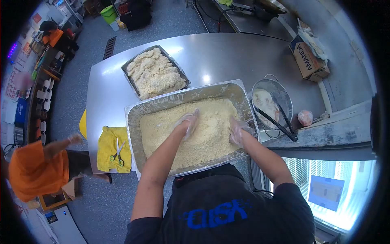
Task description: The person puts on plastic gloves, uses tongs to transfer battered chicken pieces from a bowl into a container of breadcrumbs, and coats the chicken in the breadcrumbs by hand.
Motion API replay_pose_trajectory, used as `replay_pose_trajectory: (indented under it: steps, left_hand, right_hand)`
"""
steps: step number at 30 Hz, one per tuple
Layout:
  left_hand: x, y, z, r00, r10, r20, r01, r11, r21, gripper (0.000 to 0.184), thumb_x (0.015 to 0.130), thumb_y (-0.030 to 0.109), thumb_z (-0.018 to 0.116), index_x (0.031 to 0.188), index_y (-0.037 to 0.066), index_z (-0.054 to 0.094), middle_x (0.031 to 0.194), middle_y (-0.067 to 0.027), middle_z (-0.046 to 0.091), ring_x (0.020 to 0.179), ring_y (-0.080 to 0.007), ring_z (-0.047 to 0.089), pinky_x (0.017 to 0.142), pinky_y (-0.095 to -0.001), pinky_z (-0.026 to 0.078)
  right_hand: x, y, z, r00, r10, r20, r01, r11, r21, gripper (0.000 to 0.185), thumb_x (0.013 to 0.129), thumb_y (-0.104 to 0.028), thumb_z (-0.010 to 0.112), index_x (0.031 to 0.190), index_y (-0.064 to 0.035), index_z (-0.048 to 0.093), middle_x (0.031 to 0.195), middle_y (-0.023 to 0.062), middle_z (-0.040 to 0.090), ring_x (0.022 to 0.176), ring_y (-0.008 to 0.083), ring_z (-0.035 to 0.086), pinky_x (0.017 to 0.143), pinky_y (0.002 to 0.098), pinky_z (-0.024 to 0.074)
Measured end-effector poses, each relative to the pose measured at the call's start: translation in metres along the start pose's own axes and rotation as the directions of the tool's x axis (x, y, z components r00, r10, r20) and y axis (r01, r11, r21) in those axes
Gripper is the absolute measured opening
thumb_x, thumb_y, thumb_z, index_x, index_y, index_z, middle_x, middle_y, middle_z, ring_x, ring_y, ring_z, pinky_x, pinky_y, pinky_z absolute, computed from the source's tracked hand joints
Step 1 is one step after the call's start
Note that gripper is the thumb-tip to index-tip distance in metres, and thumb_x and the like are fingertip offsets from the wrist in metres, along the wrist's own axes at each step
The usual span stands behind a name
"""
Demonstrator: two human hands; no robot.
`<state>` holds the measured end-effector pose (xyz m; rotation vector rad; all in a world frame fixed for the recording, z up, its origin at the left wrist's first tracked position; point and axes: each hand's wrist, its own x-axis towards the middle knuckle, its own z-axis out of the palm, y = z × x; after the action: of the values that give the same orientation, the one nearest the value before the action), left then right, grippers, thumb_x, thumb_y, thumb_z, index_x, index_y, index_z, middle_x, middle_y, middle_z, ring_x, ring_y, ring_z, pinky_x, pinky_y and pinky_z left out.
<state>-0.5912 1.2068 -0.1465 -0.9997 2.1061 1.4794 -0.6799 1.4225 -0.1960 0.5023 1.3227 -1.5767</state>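
Observation:
A large metal tub [134, 142] holds pale yellow crumbly flour [166, 126]. My left hand [188, 124], in a clear plastic glove, lies in the flour near the tub's middle, its fingertips partly buried. At the tub's right side my right hand [239, 132], also gloved, reaches into the flour, and its fingers are mostly hidden. A heaped mound of flour lies between the two hands. Behind the tub, a smaller metal tray [185, 77] carries a pile of flour-coated pieces [154, 73].
Right of the tub stands a metal pot [286, 95] with black-handled tongs [276, 122] across it. Scissors [118, 154] rest on a yellow cloth [106, 144] at left. A cardboard box [308, 61] stands back right. A person in orange [38, 171] is at left, another farther back.

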Motion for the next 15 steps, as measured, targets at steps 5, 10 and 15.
replay_pose_trajectory:
  steps: [5, 10, 15]
  left_hand:
    - [0.000, -0.001, 0.001, 0.929, 0.324, 0.181, -0.357, 0.912, 0.202, 0.070, 0.096, 0.058, 0.033, 0.126, -0.002, 0.055, 0.124, -0.0194, 0.060, 0.117, -0.0309, 0.056, 0.098, -0.0372, 0.041]
    - [-0.052, -0.004, -0.029, 0.828, 0.535, 0.166, -0.558, 0.817, 0.146, 0.051, 0.096, 0.044, 0.045, 0.122, 0.002, 0.058, 0.119, -0.0184, 0.062, 0.110, -0.0315, 0.059, 0.096, -0.0375, 0.043]
    - [-0.058, -0.039, -0.047, 0.783, 0.598, -0.172, -0.520, 0.780, 0.348, 0.031, 0.091, 0.025, 0.055, 0.111, 0.004, 0.063, 0.113, -0.0163, 0.065, 0.108, -0.0313, 0.059, 0.098, -0.0372, 0.043]
  right_hand:
    - [-0.080, -0.040, 0.023, 0.910, -0.381, -0.163, 0.060, 0.511, -0.858, 0.058, 0.100, -0.045, 0.037, 0.131, 0.0009, 0.050, 0.127, 0.0144, 0.059, 0.118, 0.0305, 0.055, 0.105, 0.0371, 0.0381]
    - [-0.069, -0.025, -0.015, 0.672, -0.608, 0.424, 0.411, -0.170, -0.896, 0.048, 0.098, -0.035, 0.041, 0.139, -0.0099, 0.043, 0.123, 0.0188, 0.059, 0.118, 0.0301, 0.055, 0.104, 0.0383, 0.0373]
    - [-0.040, -0.001, 0.034, 0.531, -0.658, 0.534, 0.417, -0.345, -0.841, 0.057, 0.097, -0.040, 0.041, 0.145, -0.0103, 0.032, 0.147, 0.0156, 0.035, 0.139, 0.0344, 0.027, 0.115, 0.0481, 0.0169]
